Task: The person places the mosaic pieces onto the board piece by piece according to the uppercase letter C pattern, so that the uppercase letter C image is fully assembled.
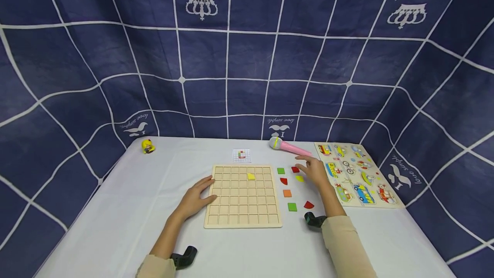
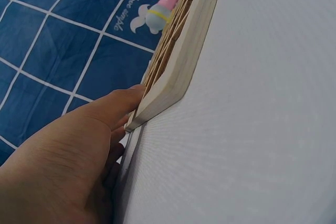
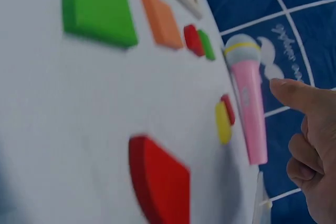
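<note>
One squarish yellow tile (image 1: pixel 251 176) lies on the pale, gridded wooden board (image 1: pixel 243 201), whose left edge we see the left hand (image 1: pixel 194 198) touching, relaxed and uncurled. Over white cloth (image 1: pixel 235 252), we find the right hand (image 1: pixel 314 170) loosely bent, holding nothing, beside a flat red piece (image 1: pixel 295 169).

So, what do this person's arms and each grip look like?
The left sleeve and right sleeve are beige. A black elbow-shaped device juts inward beside the left one's end, with a matching black device at the right one's. The left grip and right grip are ungloved.
</note>
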### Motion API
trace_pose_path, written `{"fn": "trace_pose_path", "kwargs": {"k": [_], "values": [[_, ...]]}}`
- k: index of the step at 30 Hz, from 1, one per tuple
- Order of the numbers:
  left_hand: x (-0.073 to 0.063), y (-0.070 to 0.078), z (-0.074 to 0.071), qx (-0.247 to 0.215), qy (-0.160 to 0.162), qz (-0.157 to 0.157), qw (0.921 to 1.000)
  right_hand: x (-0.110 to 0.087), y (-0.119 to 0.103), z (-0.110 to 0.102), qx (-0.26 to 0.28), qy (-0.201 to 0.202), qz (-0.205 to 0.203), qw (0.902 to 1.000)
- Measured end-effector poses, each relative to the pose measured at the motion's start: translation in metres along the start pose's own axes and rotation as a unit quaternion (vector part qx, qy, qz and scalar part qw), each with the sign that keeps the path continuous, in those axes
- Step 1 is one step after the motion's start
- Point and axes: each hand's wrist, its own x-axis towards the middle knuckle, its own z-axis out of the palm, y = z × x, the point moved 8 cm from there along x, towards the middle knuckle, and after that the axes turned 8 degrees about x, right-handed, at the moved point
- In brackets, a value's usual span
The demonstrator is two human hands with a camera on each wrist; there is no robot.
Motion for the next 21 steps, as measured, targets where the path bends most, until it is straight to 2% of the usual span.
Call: {"fn": "trace_pose_path", "kwargs": {"k": [7,13,18,21], "values": [[-0.001,0.001,0.0,0.0,0.0,-0.004,1.0,-0.001,0.029,0.007,-0.019,-0.055,0.034,0.9978],[-0.001,0.001,0.0,-0.005,0.002,-0.004,1.0,0.0,0.039,0.013,-0.032,-0.084,0.042,0.995],[-0.001,0.001,0.0,-0.006,0.004,0.0,1.0,0.0,0.043,0.016,-0.047,-0.085,0.057,0.9937],[-0.001,0.0,0.0,-0.007,0.004,-0.001,1.0,0.0,0.044,0.016,-0.043,-0.071,0.058,0.9948]]}}
